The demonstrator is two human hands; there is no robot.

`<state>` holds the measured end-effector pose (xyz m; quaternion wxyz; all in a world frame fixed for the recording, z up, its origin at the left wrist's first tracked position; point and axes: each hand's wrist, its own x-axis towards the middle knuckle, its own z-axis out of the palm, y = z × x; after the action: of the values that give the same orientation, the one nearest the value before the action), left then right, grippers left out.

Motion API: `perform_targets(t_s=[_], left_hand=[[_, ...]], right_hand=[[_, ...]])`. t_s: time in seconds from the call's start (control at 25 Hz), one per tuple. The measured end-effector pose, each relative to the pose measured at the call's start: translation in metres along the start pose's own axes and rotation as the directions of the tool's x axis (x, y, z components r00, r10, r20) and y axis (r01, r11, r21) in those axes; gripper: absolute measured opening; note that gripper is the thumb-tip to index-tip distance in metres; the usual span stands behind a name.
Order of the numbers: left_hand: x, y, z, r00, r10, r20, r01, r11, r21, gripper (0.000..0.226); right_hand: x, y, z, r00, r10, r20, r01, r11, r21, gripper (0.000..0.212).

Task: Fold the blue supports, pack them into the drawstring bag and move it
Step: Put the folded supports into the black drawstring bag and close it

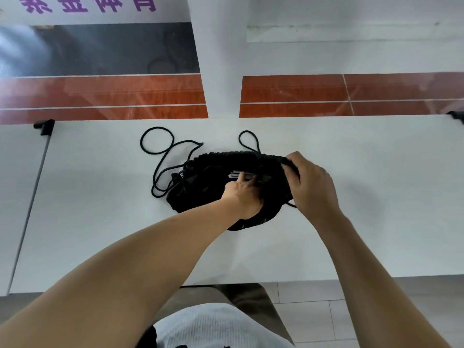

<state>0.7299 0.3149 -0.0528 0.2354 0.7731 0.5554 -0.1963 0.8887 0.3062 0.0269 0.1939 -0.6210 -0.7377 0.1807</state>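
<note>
A black drawstring bag lies on the white table, its gathered mouth held wide. My right hand grips the right end of the bag's rim and keeps it spread. My left hand reaches into the mouth, fingers closed on a folded blue support, of which only a small blue and white patch shows inside the bag. The black cords trail in loops on the table to the left and behind the bag.
A black clamp with a grey rod sits at the table's far left edge, another black clamp at the far right. A white pillar and orange wall tiles stand behind the table.
</note>
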Motion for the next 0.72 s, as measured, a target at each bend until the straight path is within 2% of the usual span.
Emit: perform_targets(t_s=[0.12,0.2,0.24,0.28,0.32,0.4,0.44,0.48,0.52,0.56,0.64,0.72], left_hand=[[0.0,-0.004,-0.009,0.993,-0.055,0.104,0.053,0.998,0.024,0.052],[-0.012,-0.01,-0.016,0.996,-0.003,0.093,0.007,0.999,-0.041,0.051],[-0.022,-0.012,-0.018,0.999,0.034,0.029,-0.032,0.996,-0.082,0.049],[-0.034,-0.016,-0.019,0.993,0.074,-0.097,-0.083,0.992,-0.096,0.046],[-0.048,-0.021,-0.018,0.958,0.101,-0.269,-0.127,0.989,-0.081,0.041],[-0.072,-0.045,-0.016,0.815,0.062,-0.577,-0.119,0.991,-0.062,0.036],[-0.079,-0.064,-0.015,0.767,-0.039,-0.641,-0.052,0.991,-0.122,0.041],[-0.083,-0.088,-0.014,0.762,-0.179,-0.622,0.046,0.974,-0.224,0.05],[-0.084,-0.112,-0.013,0.797,-0.3,-0.524,0.14,0.936,-0.324,0.057],[-0.082,-0.13,-0.011,0.846,-0.354,-0.399,0.206,0.907,-0.369,0.058],[-0.078,-0.148,-0.005,0.913,-0.311,-0.264,0.195,0.901,-0.386,0.039],[-0.085,-0.146,-0.008,0.898,-0.293,-0.328,0.098,0.861,-0.499,0.018]], right_hand=[[0.0,-0.004,-0.019,0.989,-0.02,-0.143,0.029,0.998,0.057,0.011],[0.005,0.001,-0.026,0.989,0.034,-0.143,-0.03,0.999,0.031,0.014],[0.006,0.003,-0.026,0.992,0.072,-0.105,-0.073,0.997,-0.006,0.016],[0.007,0.006,-0.025,0.991,0.112,-0.073,-0.115,0.993,-0.04,0.018],[0.006,0.008,-0.024,0.987,0.148,-0.058,-0.152,0.986,-0.061,0.021],[0.004,0.011,-0.022,0.977,0.207,-0.048,-0.211,0.974,-0.082,0.028],[0.003,0.013,-0.023,0.971,0.234,-0.042,-0.237,0.967,-0.091,0.03],[0.002,0.013,-0.024,0.966,0.258,-0.032,-0.26,0.961,-0.096,0.032],[0.001,0.013,-0.026,0.961,0.276,-0.02,-0.277,0.956,-0.096,0.033],[0.0,0.012,-0.027,0.957,0.291,-0.007,-0.291,0.952,-0.093,0.034],[-0.001,0.011,-0.03,0.944,0.329,0.013,-0.329,0.943,-0.047,0.035],[0.0,0.013,-0.035,0.921,0.389,0.025,-0.39,0.917,0.083,0.032]])
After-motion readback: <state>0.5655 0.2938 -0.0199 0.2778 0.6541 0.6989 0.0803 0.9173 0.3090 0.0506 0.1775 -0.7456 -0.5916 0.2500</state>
